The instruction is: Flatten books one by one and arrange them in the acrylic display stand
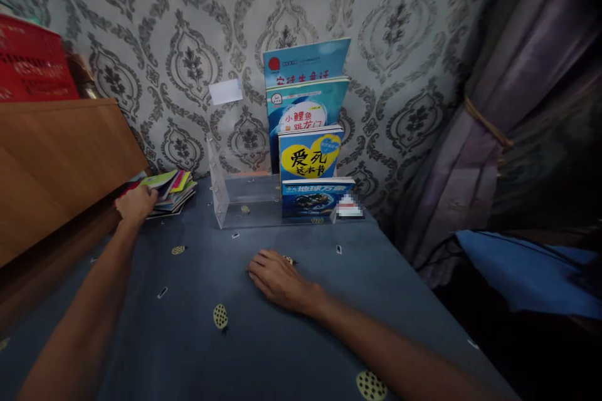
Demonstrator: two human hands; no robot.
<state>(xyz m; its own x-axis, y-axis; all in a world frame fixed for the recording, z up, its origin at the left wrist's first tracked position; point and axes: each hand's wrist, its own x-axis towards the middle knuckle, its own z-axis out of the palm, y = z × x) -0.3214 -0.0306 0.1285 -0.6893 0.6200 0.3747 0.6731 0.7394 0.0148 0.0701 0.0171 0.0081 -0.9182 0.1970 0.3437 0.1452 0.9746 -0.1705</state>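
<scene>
At the tabletop's (197, 276) far-left corner, the left hand (136, 203) touches a stack of booklets (175, 192); I cannot tell whether its fingers pinch any. The right hand (279, 279) rests mid-tabletop, fingers together. The booklets look light, bendy and slick, so they would probably hold best with 2 opposite edges gripped firmly.

Between your left hand (136, 203) and right hand (278, 279) you can pass over bare tablecloth (197, 276), as far as the clear rack (217, 191). Its left side panel stands in your way; right of that a gap opens until the upright books (308, 160) block you. At far left, the wooden cabinet (61, 166) hems you in beside the book pile (175, 191).
</scene>
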